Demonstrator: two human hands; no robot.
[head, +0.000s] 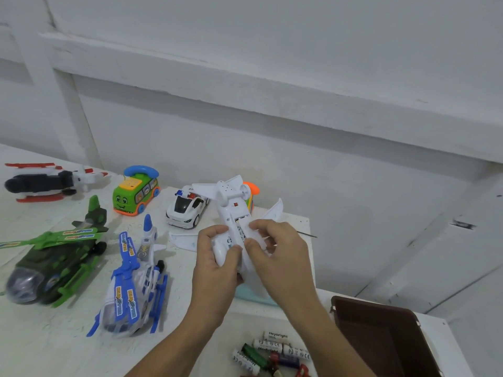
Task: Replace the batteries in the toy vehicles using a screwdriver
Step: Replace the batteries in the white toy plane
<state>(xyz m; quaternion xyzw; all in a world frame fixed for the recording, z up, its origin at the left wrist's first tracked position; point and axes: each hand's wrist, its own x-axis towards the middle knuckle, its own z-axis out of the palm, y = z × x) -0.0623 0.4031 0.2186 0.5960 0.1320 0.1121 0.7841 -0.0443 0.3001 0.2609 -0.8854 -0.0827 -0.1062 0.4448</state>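
The curled fingers of the left hand (215, 261) are wrapped round the near end of the white toy airplane (231, 198). It is pinched by the right hand (276, 253) beside the uncovered battery compartment (240, 227) and held belly-up above the table (54, 338).

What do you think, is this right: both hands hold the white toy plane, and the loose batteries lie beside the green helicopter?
Wrong on the batteries. In the head view the left hand and right hand do hold the white toy plane, but the loose batteries lie beside the brown case, near the person.
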